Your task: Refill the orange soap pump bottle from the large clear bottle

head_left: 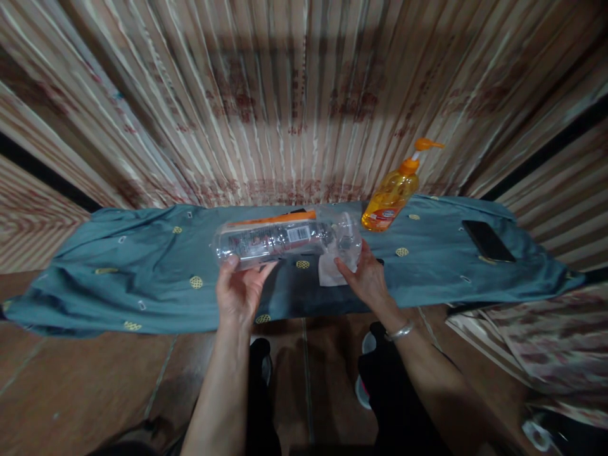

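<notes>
Both forearms rise from the near edge; the left hand cups the clear plastic bottle from beneath, and the right hand pinches its right end, holding it sideways just above the middle of the desk. So light a grip could let it slip, roll and knock the pump bottle at the far right. I count one clear plastic bottle, one pump bottle, one phone, one white wipe

Dim, warm light, soft overall blur, and wide-angle bending at edges.
</notes>
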Motion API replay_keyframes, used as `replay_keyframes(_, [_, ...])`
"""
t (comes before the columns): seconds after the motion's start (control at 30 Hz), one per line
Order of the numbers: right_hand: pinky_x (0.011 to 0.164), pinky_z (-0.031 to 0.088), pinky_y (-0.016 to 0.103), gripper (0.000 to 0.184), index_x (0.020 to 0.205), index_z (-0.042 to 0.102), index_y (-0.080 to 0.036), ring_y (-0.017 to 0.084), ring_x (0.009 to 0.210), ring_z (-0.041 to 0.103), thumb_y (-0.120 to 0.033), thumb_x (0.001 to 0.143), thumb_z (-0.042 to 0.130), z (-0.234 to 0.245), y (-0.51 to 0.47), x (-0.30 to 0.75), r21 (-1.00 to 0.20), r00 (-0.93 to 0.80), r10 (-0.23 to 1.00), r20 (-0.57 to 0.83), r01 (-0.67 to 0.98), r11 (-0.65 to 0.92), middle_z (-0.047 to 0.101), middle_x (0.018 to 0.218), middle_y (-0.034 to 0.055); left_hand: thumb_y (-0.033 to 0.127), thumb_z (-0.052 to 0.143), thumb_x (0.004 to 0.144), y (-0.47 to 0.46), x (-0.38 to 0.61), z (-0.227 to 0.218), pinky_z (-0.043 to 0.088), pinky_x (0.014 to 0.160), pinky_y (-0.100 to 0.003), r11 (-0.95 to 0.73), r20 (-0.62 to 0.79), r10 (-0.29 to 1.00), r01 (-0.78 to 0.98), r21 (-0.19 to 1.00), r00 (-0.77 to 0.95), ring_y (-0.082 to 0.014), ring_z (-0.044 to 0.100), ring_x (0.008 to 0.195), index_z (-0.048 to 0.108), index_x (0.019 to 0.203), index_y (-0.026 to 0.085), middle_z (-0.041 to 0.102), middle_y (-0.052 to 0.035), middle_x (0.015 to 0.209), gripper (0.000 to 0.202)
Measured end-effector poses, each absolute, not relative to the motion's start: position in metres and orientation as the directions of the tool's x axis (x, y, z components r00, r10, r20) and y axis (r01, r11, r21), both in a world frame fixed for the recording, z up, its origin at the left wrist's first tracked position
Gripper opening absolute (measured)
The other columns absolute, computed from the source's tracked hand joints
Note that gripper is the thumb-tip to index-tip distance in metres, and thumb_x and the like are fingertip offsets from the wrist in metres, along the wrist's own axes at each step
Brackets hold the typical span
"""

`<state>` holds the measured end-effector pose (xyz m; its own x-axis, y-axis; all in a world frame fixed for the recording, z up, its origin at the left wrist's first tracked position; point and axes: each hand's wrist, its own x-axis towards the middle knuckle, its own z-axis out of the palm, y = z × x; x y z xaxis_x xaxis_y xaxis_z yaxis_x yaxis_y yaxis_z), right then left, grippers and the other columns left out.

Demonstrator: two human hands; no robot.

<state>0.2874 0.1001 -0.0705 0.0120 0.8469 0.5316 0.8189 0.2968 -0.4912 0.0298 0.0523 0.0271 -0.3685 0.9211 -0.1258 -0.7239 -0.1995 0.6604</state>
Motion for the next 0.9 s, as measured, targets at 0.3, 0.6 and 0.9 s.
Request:
replay_keyframes(0.3, [0.084,0.063,0.050,0.081,0.141,0.052,-0.004,0.038,0.102,0.076,-0.072,0.096,0.050,-0.063,0.098,0.291,-0.486,0.025,0.856,0.517,0.831,0.269,0.077,0.114,0.0266,0.030,0.093,0.053,0.053,0.023,0.026,0.067,0.088,-0.053,-0.218,-0.128,0.905,-0.700,0.679,-0.406,-0.0371,0.074,0.114,0.069,0.101,0.020,0.078,-0.0116,0.103,0.054])
replay_keyframes(0.6, [0.086,0.063,0.050,0.079,0.143,0.052,-0.008,0.038,0.104,0.077,-0.071,0.096,0.049,-0.058,0.096,0.287,-0.475,0.020,0.853,0.521,0.837,0.271,0.077,0.117,0.0252,0.035,0.095,0.055,0.052,0.019,0.024,0.064,0.095,-0.057,-0.232,-0.094,0.910,-0.684,0.691,-0.404,-0.0401,0.068,0.125,0.068,0.097,0.020,0.077,-0.0121,0.111,0.052])
replay_keyframes(0.9, [0.084,0.063,0.051,0.081,0.141,0.054,-0.006,0.039,0.099,0.077,-0.073,0.096,0.048,-0.060,0.095,0.287,-0.452,0.010,0.860,0.511,0.854,0.258,0.078,0.111,0.0256,0.045,0.100,0.052,0.054,0.022,0.023,0.064,0.096,-0.053,-0.265,-0.092,0.893,-0.678,0.685,-0.441,-0.0402,0.065,0.132,0.071,0.095,0.022,0.077,-0.0116,0.118,0.057])
